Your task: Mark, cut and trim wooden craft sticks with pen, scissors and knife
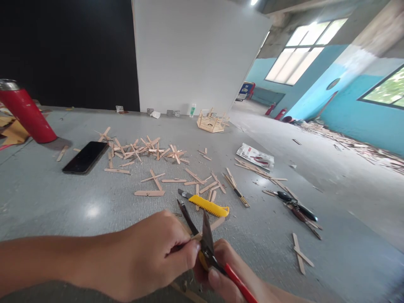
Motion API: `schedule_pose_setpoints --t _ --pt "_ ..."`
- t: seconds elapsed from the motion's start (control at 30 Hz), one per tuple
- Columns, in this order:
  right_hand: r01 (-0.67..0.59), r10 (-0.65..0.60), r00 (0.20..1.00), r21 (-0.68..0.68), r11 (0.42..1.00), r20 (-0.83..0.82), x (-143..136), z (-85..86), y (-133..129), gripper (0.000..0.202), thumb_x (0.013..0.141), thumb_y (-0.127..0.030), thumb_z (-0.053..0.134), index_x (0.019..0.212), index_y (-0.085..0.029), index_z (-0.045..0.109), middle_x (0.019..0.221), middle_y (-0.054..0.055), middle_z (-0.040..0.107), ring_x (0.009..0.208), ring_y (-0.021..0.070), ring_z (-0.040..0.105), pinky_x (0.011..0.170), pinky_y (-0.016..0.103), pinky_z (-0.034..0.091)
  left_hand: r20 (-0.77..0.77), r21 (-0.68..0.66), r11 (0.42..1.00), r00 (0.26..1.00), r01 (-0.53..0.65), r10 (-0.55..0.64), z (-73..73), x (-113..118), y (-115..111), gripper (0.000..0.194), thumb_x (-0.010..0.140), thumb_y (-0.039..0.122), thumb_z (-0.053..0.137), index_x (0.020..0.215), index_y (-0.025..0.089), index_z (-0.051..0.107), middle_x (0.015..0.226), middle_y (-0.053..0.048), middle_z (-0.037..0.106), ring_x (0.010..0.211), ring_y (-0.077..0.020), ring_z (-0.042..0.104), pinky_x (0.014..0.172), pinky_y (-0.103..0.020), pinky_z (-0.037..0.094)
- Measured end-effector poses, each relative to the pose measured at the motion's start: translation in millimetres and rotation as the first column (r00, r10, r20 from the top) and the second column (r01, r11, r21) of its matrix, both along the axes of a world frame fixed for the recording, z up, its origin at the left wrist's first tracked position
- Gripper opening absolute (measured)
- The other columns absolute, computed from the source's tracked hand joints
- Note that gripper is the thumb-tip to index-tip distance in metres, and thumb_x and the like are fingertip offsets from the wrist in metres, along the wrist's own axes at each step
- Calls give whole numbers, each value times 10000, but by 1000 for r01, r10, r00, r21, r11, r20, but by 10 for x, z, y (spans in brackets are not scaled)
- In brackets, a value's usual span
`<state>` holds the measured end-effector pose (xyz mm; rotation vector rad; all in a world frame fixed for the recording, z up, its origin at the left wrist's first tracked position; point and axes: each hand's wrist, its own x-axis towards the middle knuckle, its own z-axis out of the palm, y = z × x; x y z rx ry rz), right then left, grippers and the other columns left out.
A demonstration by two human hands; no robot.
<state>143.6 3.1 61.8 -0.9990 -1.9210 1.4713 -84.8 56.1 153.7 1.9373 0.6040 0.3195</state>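
Note:
My left hand [145, 254] is closed, thumb and fingers pinching a thin wooden craft stick [217, 223]. The stick runs across the scissors [207, 235], whose dark blades are spread apart. My right hand [232, 271] is wrapped round the red-handled scissors, low in the view near the table's front. Parts of the fingers and the lower handle are hidden. Just beyond the blades lies a yellow utility knife [210, 205]. Loose craft sticks [150, 193] lie around it, some crossed over one another.
A black phone [86, 158] and red bottle [30, 111] are at the left. Farther back stand a hexagonal stick frame [212, 124] and a small clear bottle [192, 110]. To the right lie a white packet [255, 156], keys [295, 206] and a pencil-like tool [239, 193].

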Motion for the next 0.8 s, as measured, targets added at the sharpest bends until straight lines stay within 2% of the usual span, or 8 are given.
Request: schedule_pose_setpoints --t 0.13,0.23,0.37,0.47,0.57,0.73,0.8 --pt "116 -116 993 41 992 9 84 -269 -63 520 946 -696 413 910 -184 500 774 49 563 633 151 507 568 290 438 -23 -37 998 999 -42 41 -19 0 -28 469 1001 170 410 562 155 573 529 65 380 482 -76 300 466 -216 255" --pt "156 -156 988 53 986 8 98 -349 -94 512 952 -688 404 924 -184 492 782 56 569 636 154 514 564 300 441 4 -58 997 999 -47 47 -43 5 -40 486 1004 162 401 546 155 565 570 51 480 510 -74 395 499 -214 294" --pt "98 -92 993 71 993 -75 43 -240 -46 449 982 -637 404 900 -200 467 733 23 538 599 137 470 553 293 417 30 -71 996 998 -50 52 -70 14 -44 488 1034 210 399 643 148 683 550 54 471 508 -83 407 521 -215 309" --pt "-9 17 992 63 998 -124 8 -78 -13 415 1008 -600 393 926 -201 469 733 7 512 594 128 436 553 279 406 76 -100 993 995 -59 67 -110 45 -70 493 1065 290 399 749 136 745 606 37 599 550 -88 487 583 -202 369" --pt "-17 22 992 40 999 -123 18 22 -41 374 1029 -555 395 1007 -193 486 824 37 531 684 149 479 618 292 449 116 -135 988 989 -78 94 -200 94 -138 543 1083 382 369 797 119 749 704 -7 712 623 -105 601 638 -189 428" --pt "12 -11 989 8 1000 -146 47 -22 -96 368 1027 -556 400 1040 -195 469 840 45 537 699 156 487 643 311 455 160 -172 973 971 -151 179 -319 129 -232 585 1087 417 342 819 97 752 795 -77 784 754 -150 727 722 -182 505" --pt "1 4 987 27 1000 -158 44 -47 -92 372 1021 -563 400 1023 -197 466 818 33 520 673 148 472 630 308 449 163 -160 979 975 -127 153 -314 119 -225 566 1085 386 348 828 100 763 818 -79 799 786 -157 744 757 -188 518"
